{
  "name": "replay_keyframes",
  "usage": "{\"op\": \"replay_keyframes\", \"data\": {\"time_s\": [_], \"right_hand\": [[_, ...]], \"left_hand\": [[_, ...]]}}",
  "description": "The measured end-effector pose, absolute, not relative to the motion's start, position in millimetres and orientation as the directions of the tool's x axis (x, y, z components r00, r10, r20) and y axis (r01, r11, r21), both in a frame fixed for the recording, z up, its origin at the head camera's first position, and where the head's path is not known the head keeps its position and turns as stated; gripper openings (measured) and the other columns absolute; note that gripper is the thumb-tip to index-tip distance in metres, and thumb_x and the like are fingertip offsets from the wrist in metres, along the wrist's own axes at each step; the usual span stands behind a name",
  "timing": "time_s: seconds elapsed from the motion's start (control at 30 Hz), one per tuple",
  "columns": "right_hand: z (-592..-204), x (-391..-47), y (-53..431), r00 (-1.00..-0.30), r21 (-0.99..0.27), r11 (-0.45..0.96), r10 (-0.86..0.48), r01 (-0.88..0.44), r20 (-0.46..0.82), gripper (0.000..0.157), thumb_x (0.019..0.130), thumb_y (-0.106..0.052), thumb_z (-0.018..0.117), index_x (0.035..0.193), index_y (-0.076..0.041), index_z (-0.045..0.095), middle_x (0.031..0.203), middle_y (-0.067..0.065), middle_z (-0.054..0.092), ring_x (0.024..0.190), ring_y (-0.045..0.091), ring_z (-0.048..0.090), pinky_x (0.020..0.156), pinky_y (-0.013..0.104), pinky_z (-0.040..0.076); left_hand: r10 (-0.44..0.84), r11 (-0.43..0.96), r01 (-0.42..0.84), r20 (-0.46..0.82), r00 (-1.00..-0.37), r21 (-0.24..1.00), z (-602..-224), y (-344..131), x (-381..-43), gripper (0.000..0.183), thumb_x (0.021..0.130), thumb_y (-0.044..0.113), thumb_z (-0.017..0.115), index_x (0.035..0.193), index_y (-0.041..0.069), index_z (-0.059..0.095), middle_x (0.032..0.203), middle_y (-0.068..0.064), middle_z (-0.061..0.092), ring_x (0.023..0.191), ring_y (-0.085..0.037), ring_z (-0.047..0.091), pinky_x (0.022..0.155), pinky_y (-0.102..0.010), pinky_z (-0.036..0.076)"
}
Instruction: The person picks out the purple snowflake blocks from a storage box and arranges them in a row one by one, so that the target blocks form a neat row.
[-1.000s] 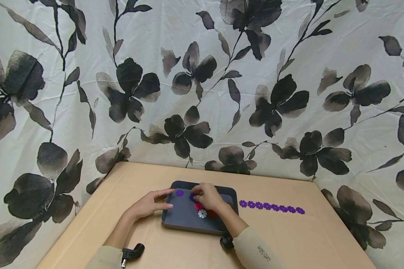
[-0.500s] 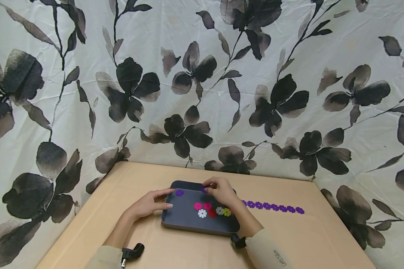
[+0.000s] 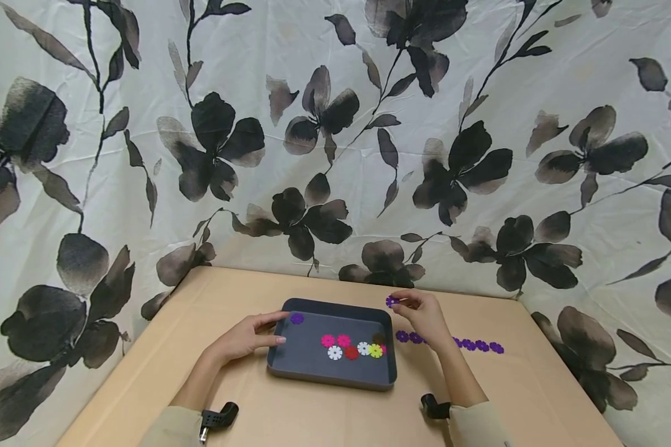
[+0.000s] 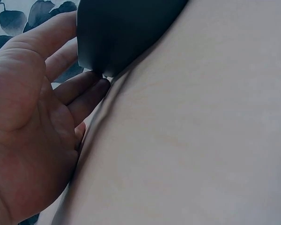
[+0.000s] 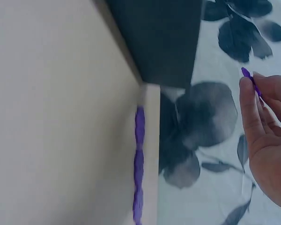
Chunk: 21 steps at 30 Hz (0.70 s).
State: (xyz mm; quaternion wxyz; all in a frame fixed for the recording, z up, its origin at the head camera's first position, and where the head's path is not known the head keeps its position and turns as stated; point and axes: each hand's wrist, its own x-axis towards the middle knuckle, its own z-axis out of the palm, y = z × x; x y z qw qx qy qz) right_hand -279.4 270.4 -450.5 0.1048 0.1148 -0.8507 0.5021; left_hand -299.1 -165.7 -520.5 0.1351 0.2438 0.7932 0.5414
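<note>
My left hand (image 3: 246, 337) holds the left wall of a dark grey tray (image 3: 313, 371). Its thumb and index finger reach over the rim, while other fingertips touch the outer wall low down in the left wrist view. Raised beyond the tray's far right corner, my right hand (image 3: 427, 320) pinches a purple flower-shaped disc (image 3: 391, 301) between thumb and fingertips; the right wrist view catches that disc (image 5: 251, 81) edge-on. A row of similar purple discs (image 3: 482, 346) lies on the table right of the tray, partly hidden behind my right hand.
One purple disc (image 3: 296, 318) lies in the tray's far left corner. Pink discs (image 3: 343, 341), white ones (image 3: 334, 352), a red disc (image 3: 351, 352), a yellow one (image 3: 375, 351) and a brown one (image 3: 378, 338) lie toward its right. Behind the table (image 3: 246, 403) hangs a floral cloth (image 3: 380, 155).
My right hand has lifted a purple disc from the tray's middle and carried it right, past the tray's far right corner. The left hand stays at the tray's left wall.
</note>
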Motion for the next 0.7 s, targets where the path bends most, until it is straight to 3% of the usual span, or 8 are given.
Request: {"op": "replay_keyframes", "data": {"time_s": [0.3, 0.5, 0.57, 0.7], "right_hand": [[-464.5, -275.3, 320.9, -0.962, -0.860, 0.444, -0.013, -0.251, 0.274, 0.030, 0.098, -0.014, 0.074, 0.125, -0.002, 0.073, 0.120, 0.022, 0.073, 0.089, 0.009, 0.070, 0.080, 0.020, 0.060], [-466.0, -270.9, 355.3, -0.967, -0.888, 0.421, 0.084, -0.184, 0.240, 0.035, 0.099, -0.015, 0.072, 0.131, 0.000, 0.069, 0.124, 0.024, 0.071, 0.093, 0.006, 0.074, 0.084, 0.011, 0.057], [-465.6, -268.2, 368.4, -0.962, -0.892, 0.427, 0.145, -0.149, 0.230, 0.037, 0.100, -0.016, 0.072, 0.133, 0.001, 0.068, 0.123, 0.019, 0.072, 0.092, 0.002, 0.073, 0.084, 0.009, 0.056], [-467.7, -262.0, 395.1, -0.929, -0.898, 0.437, 0.314, -0.043, 0.197, 0.040, 0.100, -0.019, 0.072, 0.135, -0.002, 0.067, 0.112, -0.005, 0.075, 0.088, -0.007, 0.069, 0.076, 0.009, 0.054]], "left_hand": [[0.530, 0.300, 0.235, 0.043, -0.847, 0.925, -520.1, -166.5, -298.0, 0.071, 0.094, 0.033, 0.079, 0.156, 0.011, 0.050, 0.166, -0.014, 0.039, 0.155, -0.038, 0.032, 0.128, -0.053, 0.027], [0.528, 0.308, 0.227, 0.032, -0.848, 0.924, -520.4, -166.6, -299.3, 0.072, 0.094, 0.033, 0.079, 0.156, 0.012, 0.050, 0.166, -0.012, 0.040, 0.155, -0.036, 0.033, 0.128, -0.052, 0.028], [0.531, 0.306, 0.234, 0.038, -0.846, 0.923, -520.7, -166.3, -299.8, 0.072, 0.094, 0.034, 0.079, 0.156, 0.012, 0.050, 0.166, -0.013, 0.040, 0.155, -0.037, 0.033, 0.128, -0.052, 0.028], [0.534, 0.302, 0.244, 0.049, -0.844, 0.922, -521.3, -166.0, -300.3, 0.072, 0.094, 0.034, 0.079, 0.156, 0.012, 0.050, 0.165, -0.013, 0.040, 0.156, -0.036, 0.032, 0.128, -0.052, 0.027]]}}
